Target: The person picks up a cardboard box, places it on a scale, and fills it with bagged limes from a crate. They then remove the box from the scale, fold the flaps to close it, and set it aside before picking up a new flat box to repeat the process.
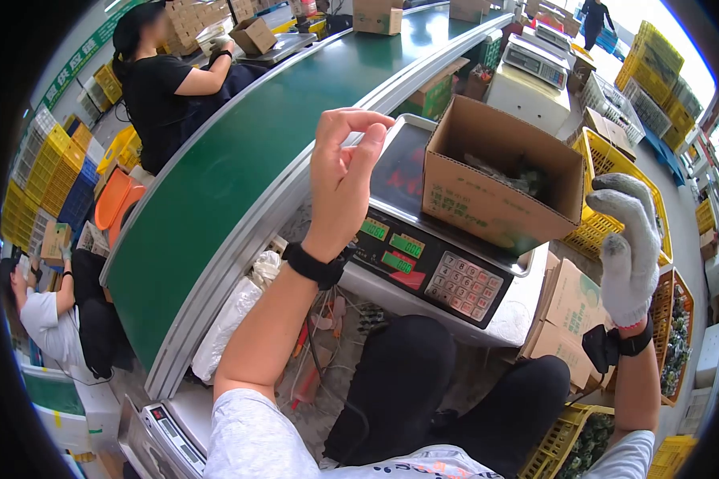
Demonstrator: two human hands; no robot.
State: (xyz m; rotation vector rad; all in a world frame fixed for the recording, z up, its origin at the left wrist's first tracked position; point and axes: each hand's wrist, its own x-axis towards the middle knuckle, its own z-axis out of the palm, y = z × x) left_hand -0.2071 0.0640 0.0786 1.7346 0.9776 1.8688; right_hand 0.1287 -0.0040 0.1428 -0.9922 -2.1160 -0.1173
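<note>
While the person sat facing the scale (391,172), both hands were raised in the air and touched nothing. The left hand (339,180), bare with a black wristband (319,267), was up over the scale's near-left corner, fingers curled in and the fingertips (367,124) pinched together; nothing showed between them. The right hand (627,255), in a grey knit glove, hovered just right of the cardboard box (487,199), loosely released, fingers slightly bent, holding nothing. The box stood on the scale's platter with its flaps open and dark contents in clear plastic inside; I couldn't tell what they were. The scale's green displays and keypad (463,287) faced the person. A yellow crate (615,160) was behind the box, flat cartons (571,307) leaned below the right hand, and a green conveyor belt (240,160) ran along the left. A co-worker (164,88) in black sat at the belt's far side.
</note>
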